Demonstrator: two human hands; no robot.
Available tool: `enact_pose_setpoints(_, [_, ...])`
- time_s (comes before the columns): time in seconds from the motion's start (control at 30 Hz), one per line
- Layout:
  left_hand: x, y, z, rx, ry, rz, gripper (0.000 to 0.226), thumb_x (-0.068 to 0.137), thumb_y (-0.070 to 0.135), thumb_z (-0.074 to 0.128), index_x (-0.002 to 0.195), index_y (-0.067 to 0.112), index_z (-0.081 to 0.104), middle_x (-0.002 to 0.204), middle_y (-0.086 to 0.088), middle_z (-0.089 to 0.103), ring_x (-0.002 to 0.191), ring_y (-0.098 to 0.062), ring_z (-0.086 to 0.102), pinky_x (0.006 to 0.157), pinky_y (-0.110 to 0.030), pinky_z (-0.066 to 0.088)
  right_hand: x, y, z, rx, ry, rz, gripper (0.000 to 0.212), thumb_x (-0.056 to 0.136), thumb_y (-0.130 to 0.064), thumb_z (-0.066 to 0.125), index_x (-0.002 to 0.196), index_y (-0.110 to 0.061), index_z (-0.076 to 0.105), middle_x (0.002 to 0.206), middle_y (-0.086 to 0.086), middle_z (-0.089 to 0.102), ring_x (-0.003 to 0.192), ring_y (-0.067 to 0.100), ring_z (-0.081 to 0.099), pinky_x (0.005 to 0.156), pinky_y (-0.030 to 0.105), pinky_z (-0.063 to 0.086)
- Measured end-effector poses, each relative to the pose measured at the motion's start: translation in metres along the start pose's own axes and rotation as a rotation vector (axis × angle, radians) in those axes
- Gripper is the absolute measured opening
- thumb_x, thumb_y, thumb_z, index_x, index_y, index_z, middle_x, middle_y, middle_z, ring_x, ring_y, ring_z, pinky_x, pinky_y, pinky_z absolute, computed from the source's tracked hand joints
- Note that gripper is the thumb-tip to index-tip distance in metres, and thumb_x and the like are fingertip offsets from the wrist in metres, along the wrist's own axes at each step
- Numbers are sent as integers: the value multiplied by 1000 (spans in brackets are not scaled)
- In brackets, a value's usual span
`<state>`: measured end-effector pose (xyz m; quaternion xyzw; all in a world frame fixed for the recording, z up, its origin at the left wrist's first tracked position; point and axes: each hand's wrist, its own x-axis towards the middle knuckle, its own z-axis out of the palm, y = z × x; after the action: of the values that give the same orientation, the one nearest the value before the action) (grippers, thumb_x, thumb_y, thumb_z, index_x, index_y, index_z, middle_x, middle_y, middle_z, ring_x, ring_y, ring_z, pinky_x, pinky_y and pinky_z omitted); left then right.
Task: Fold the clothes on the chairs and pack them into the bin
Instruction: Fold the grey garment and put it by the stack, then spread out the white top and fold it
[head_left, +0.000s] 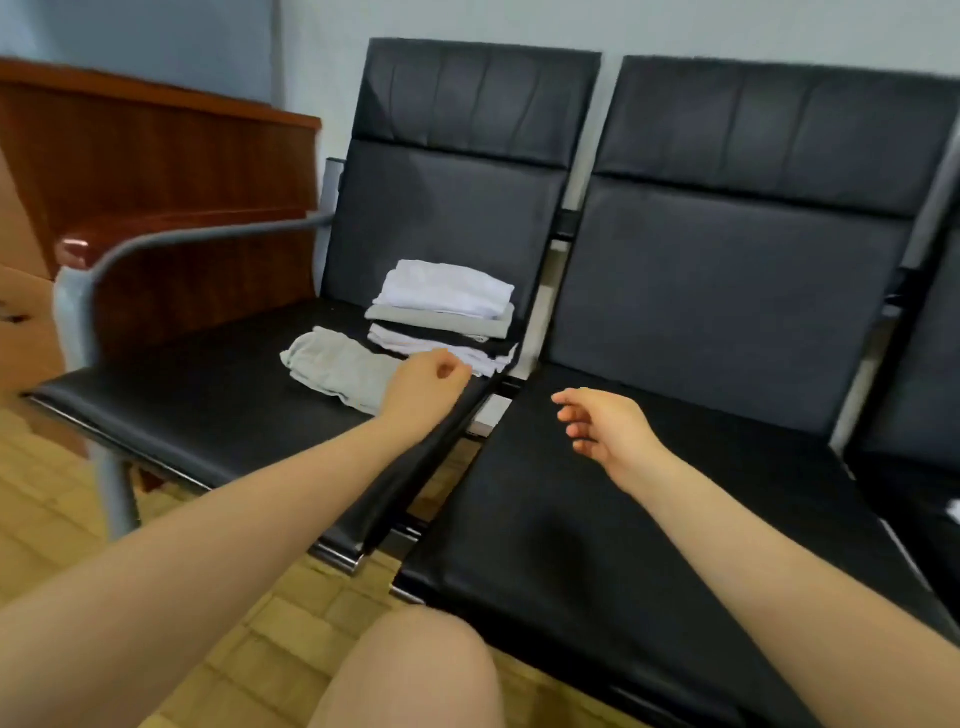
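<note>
A stack of folded clothes (444, 312), white on top with grey and black-and-white layers below, sits at the right rear of the left chair seat (208, 384). A folded pale grey garment (337, 369) lies beside it to the left. My left hand (428, 384) hovers over the right end of that garment, fingers curled, holding nothing that I can see. My right hand (602, 426) hangs over the middle chair seat (597, 519) with loose, relaxed fingers and is empty. No bin is in view.
A grey metal armrest (156, 244) bounds the left chair. A reddish wooden counter (156, 156) stands behind it, with cardboard (21, 322) at the far left. A third black seat (924, 467) is at the right edge. My knee (415, 675) shows at the bottom.
</note>
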<state>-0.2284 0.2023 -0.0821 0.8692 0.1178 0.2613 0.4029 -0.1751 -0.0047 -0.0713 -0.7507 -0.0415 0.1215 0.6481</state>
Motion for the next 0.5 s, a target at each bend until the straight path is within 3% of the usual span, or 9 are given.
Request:
enact_pose_setpoints(0.07, [-18, 42, 38, -106, -191, -29, 29, 95, 34, 51, 77, 14, 63, 75, 0, 61, 76, -13, 56, 68, -29, 45, -17, 0, -61, 26, 100, -4, 16, 93, -18, 56, 88, -13, 71, 64, -3, 58, 55, 9, 50, 51, 21, 41])
enact_pose_setpoints(0.2, [-46, 122, 112, -239, -608, -188, 26, 97, 41, 48, 95, 21, 65, 90, 6, 61, 87, -11, 58, 80, -28, 51, -39, 23, -161, -95, 297, 45, 21, 95, -21, 52, 84, -15, 69, 68, -2, 58, 58, 10, 49, 54, 23, 40])
enact_pose_setpoints(0.27, [-63, 168, 157, -227, -755, -150, 25, 97, 41, 48, 99, 23, 66, 97, 3, 63, 92, -11, 60, 81, -28, 52, -51, 36, -219, -137, 399, 60, 23, 95, -21, 53, 77, -17, 67, 66, -2, 57, 54, 11, 48, 50, 22, 38])
enact_pose_setpoints(0.4, [-94, 229, 226, -255, -887, -69, 25, 98, 37, 47, 103, 21, 66, 98, 2, 63, 90, -11, 59, 80, -27, 52, -74, 55, -311, -172, 512, 101, 26, 94, -21, 52, 70, -16, 62, 56, -3, 58, 42, 8, 46, 39, 16, 34])
enact_pose_setpoints(0.43, [-105, 248, 251, -270, -923, -58, 25, 98, 36, 47, 104, 20, 66, 95, 2, 62, 87, -11, 58, 78, -26, 50, -85, 63, -342, -199, 563, 112, 26, 94, -22, 52, 70, -16, 62, 59, -1, 59, 44, 10, 47, 40, 16, 35])
enact_pose_setpoints(0.5, [-120, 267, 287, -301, -934, -71, 24, 98, 32, 48, 105, 17, 64, 88, 3, 59, 80, -11, 55, 71, -24, 47, -101, 78, -382, -316, 633, 124, 21, 92, -21, 54, 76, -12, 64, 75, 7, 62, 60, 18, 54, 56, 24, 44])
